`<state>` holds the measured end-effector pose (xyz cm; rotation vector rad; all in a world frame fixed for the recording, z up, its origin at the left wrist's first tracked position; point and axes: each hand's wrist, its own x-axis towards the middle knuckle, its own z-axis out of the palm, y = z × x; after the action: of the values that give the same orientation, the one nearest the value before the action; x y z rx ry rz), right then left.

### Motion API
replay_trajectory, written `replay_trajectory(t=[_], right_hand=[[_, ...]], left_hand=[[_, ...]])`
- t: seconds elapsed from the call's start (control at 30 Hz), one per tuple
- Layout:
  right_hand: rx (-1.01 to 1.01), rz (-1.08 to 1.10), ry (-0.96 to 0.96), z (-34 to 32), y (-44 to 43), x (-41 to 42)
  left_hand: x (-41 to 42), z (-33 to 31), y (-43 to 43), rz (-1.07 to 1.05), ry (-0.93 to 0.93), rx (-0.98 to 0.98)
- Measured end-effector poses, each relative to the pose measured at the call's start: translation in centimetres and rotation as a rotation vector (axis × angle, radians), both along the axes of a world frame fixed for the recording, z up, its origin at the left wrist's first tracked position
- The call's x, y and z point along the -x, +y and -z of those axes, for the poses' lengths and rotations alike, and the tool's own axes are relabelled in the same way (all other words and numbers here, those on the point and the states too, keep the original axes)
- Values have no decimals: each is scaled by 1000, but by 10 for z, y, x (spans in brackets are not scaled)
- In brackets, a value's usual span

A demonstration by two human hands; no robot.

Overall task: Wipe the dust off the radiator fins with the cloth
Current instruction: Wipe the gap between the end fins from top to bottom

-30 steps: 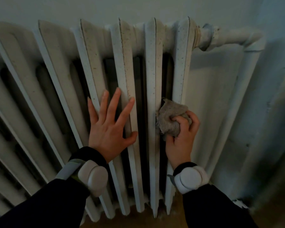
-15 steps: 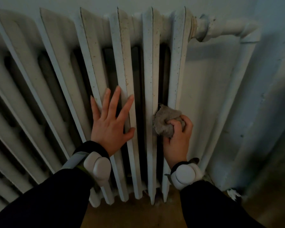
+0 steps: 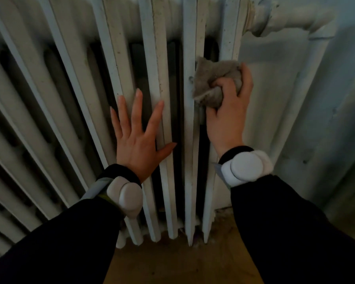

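A white cast-iron radiator (image 3: 158, 64) with several upright, speckled fins fills the view. My right hand (image 3: 228, 117) grips a crumpled grey-brown cloth (image 3: 215, 78) and presses it into the gap between the two rightmost fins, about a third of the way down. My left hand (image 3: 137, 138) lies flat with fingers spread against the fins left of that gap, thumb pointing right. Both wrists carry white bands over dark sleeves.
A painted pipe (image 3: 291, 19) leaves the radiator's top right and bends down along the pale blue wall (image 3: 275, 111). A brownish floor (image 3: 172, 263) lies under the radiator's feet. The wall turns a corner on the right.
My right hand has moved the cloth up along the gap between the rightmost fins. The view has shifted closer and lower on the radiator. My left hand stays flat on the fins.
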<state>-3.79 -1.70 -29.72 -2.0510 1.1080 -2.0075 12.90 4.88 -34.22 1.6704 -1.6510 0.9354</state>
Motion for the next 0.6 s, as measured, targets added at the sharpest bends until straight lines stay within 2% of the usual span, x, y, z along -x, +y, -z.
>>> replay_trajectory(t=[0.33,0.6], right_hand=[[20,38,-48,48,-8,-7],[7,-20,-63,82,-7,-6]], left_hand=[[1,16,-12,18,5,91],[4,20,-10,21,63,71]])
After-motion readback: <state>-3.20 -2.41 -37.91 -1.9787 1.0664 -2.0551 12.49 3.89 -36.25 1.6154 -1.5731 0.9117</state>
